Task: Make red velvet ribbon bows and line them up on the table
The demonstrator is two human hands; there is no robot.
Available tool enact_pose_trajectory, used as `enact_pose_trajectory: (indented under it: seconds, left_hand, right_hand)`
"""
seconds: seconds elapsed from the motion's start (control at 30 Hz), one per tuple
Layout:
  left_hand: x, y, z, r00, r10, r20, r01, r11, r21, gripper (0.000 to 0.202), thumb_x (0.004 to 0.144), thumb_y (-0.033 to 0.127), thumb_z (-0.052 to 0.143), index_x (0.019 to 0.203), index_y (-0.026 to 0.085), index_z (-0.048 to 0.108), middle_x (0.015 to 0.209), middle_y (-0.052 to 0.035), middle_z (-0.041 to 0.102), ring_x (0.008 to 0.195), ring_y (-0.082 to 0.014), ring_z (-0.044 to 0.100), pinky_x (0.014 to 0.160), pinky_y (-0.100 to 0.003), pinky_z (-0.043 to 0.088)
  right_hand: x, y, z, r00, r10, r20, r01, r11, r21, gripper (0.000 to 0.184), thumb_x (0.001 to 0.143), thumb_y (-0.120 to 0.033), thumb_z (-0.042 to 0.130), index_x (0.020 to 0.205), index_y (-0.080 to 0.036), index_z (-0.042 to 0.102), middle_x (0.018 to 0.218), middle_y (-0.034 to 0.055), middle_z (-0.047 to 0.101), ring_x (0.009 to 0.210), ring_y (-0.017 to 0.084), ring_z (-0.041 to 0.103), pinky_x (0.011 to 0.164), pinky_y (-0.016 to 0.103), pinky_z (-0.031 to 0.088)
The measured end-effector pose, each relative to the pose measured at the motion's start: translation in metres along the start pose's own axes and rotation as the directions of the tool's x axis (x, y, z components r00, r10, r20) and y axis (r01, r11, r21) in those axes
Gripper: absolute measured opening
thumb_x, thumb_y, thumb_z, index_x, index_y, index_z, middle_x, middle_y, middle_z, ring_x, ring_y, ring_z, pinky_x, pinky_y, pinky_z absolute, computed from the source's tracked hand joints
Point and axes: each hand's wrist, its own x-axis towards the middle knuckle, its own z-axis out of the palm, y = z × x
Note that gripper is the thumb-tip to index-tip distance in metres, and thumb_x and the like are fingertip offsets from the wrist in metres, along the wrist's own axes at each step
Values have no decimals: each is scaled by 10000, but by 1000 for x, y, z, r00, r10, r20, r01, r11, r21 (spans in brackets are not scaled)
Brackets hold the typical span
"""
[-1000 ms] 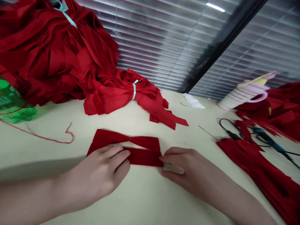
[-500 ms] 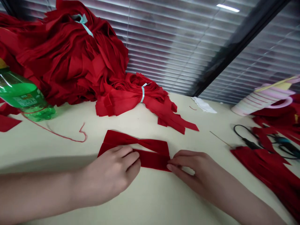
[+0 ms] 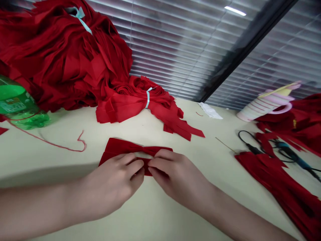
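Observation:
A folded red fabric strip (image 3: 120, 146) lies on the pale table, its upper layer drawn narrow and twisted near the middle, with a slim gap under it. My left hand (image 3: 117, 182) is closed on the strip's lower layer, left of centre. Close beside it, my right hand (image 3: 173, 175) pinches the same lower layer, thumb and fingers together. Only a small piece of the lower layer shows between the two hands; the strip's right end is mostly covered by my right hand.
Behind lie a tied bundle of red strips (image 3: 150, 103) and a large red fabric heap (image 3: 65, 60). A green bottle (image 3: 20, 103) with red thread stands left. To the right are a striped mug (image 3: 263, 105), a corded tool (image 3: 293, 155) and more red strips (image 3: 273, 180).
My right hand has moved left from the strip's right end to beside my left hand. The left hand keeps its hold. The whole view has shifted slightly.

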Motion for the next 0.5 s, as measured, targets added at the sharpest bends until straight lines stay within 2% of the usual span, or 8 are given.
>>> enact_pose_trajectory:
  seconds: [0.17,0.27,0.37,0.5]
  left_hand:
    - [0,-2,-3,996,-37,87,45,994,-99,365,760,51,578,1122,81,619,1132,-153,638,1028,-312,589,865,-436,550]
    - [3,-7,-11,994,-63,92,82,971,-226,286,819,44,542,1082,111,632,1084,-119,646,1044,-263,584,898,-374,524]
    - [5,-12,-14,983,-153,106,183,905,-385,200,893,83,493,987,162,650,1000,-63,654,999,-207,600,860,-315,517]
    - [7,-16,-8,964,-257,66,254,820,-512,181,939,141,478,942,175,656,932,-21,664,864,-175,623,752,-302,509]
  right_hand:
    - [13,-2,9,999,2,-41,0,998,57,162,822,-89,557,693,-133,645,671,26,588,603,124,546,532,240,406]
    - [15,4,9,1000,23,-20,-20,985,169,159,793,-52,597,712,-156,686,654,1,619,609,100,558,555,212,413]
    - [15,11,9,1000,21,-14,-17,968,252,175,777,-39,623,684,-172,691,640,-19,638,605,84,561,556,193,410]
    - [13,14,10,999,15,-32,-5,961,278,184,785,-43,619,674,-168,694,646,-17,649,604,80,556,549,187,412]
